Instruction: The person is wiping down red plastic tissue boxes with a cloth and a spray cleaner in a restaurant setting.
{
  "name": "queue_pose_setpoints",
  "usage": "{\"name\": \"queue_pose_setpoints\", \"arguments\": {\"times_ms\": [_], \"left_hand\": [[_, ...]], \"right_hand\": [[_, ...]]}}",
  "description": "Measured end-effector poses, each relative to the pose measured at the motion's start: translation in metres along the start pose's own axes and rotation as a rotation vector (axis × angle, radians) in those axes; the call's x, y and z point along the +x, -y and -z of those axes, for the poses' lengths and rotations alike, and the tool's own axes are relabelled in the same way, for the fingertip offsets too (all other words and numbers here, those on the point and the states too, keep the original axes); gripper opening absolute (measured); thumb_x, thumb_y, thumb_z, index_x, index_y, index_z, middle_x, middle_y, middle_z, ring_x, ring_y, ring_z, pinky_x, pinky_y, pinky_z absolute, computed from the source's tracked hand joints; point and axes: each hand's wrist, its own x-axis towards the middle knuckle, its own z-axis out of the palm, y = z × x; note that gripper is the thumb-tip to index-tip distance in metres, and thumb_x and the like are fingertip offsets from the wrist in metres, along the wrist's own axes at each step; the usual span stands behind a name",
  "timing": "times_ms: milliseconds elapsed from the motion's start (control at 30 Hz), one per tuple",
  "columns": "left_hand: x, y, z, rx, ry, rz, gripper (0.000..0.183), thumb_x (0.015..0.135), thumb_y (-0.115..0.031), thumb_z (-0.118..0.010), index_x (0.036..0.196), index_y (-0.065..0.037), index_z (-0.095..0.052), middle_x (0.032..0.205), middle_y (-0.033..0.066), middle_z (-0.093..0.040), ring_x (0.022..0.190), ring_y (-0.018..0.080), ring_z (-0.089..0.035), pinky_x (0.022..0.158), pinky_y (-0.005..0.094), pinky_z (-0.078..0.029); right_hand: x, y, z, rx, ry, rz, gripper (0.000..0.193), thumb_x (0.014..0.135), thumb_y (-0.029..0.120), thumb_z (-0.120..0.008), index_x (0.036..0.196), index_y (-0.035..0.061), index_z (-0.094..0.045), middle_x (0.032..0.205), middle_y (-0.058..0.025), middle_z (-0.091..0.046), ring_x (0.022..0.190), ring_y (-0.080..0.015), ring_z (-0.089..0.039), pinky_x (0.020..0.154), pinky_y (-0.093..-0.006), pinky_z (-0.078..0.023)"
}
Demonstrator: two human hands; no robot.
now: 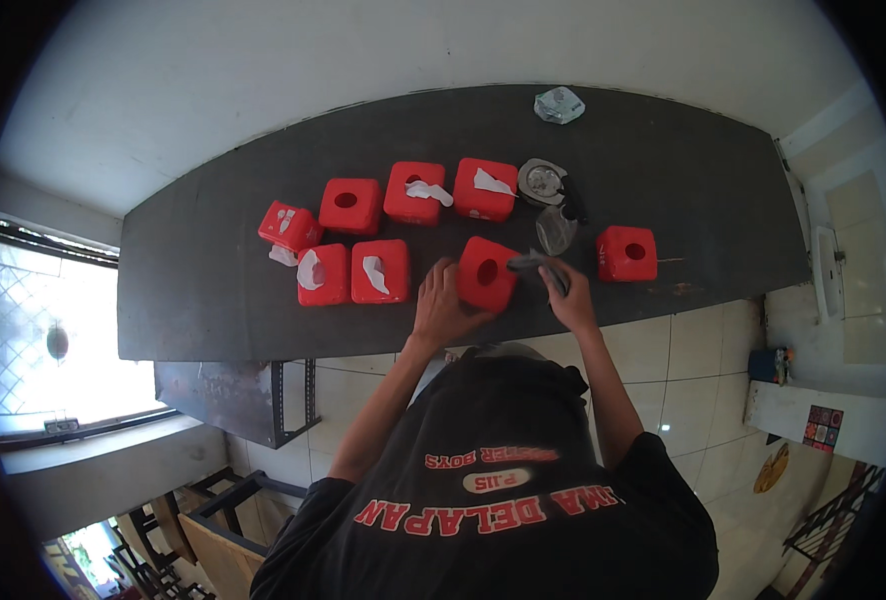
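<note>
My left hand [445, 308] grips the left and near sides of a red tissue box [478, 257], which stands slightly turned on the dark table. The round hole in its top shows dark, with no tissue sticking out. In my right hand [571, 298] is a bunched grey cloth [530, 262], its end against the box's right side. A clear plastic or glass container [556, 232] lies just beyond the cloth. Farther right stands another red tissue box [627, 254], also with a bare dark hole.
Several more red boxes [351, 206] stand left and beyond my hands, most with white tissue poking out; one [290, 226] is tipped. A round glass ashtray-like dish [542, 181] sits beside a black object [573, 199]. A crumpled plastic packet [560, 105] lies near the wall.
</note>
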Motion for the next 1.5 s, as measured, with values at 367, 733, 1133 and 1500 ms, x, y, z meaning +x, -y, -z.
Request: {"name": "queue_pose_setpoints", "arguments": {"times_ms": [367, 733, 1133, 1500], "left_hand": [[0.04, 0.019, 0.017, 0.265, 0.273, -0.287, 0.117, 0.073, -0.053, -0.092, 0.169, -0.013, -0.037, 0.181, 0.0092, -0.024, 0.16, 0.0413, -0.035, 0.127, 0.0657, -0.03], [0.011, -0.01, -0.016, 0.111, 0.04, -0.143, 0.111, 0.071, -0.05, -0.093, 0.159, -0.006, -0.042, 0.168, 0.0206, -0.039, 0.158, 0.0445, -0.035, 0.129, 0.0612, -0.03], [0.03, 0.003, 0.012, 0.041, 0.202, -0.264, 0.123, 0.072, -0.049, -0.093, 0.166, -0.001, -0.032, 0.169, 0.0212, -0.041, 0.16, 0.0402, -0.035, 0.128, 0.0568, -0.032], [-0.001, 0.011, -0.028, 0.228, -0.184, -0.007, 0.118, 0.067, -0.031, -0.093, 0.163, 0.002, -0.032, 0.162, 0.024, -0.043, 0.145, 0.044, -0.045, 0.116, 0.0544, -0.042]], "right_hand": [[0.032, -0.034, -0.034, -0.581, 0.219, 0.493, 0.068, 0.082, -0.004, -0.076, 0.147, 0.0096, -0.064, 0.163, -0.0103, -0.056, 0.158, -0.0312, -0.041, 0.131, -0.0507, -0.035], [-0.026, -0.029, 0.007, -0.201, 0.365, 0.384, 0.042, 0.095, 0.011, -0.075, 0.136, 0.0049, -0.073, 0.143, -0.013, -0.072, 0.145, -0.0313, -0.06, 0.122, -0.0436, -0.046], [0.021, -0.035, -0.029, -0.298, 0.102, 0.413, 0.053, 0.093, 0.002, -0.073, 0.145, 0.0092, -0.068, 0.155, -0.0138, -0.063, 0.147, -0.0352, -0.055, 0.12, -0.0452, -0.048], [-0.016, -0.007, -0.056, -0.585, 0.484, 0.536, 0.069, 0.081, -0.002, -0.076, 0.148, 0.0129, -0.066, 0.166, -0.0115, -0.052, 0.158, -0.0353, -0.041, 0.13, -0.0502, -0.036]]}}
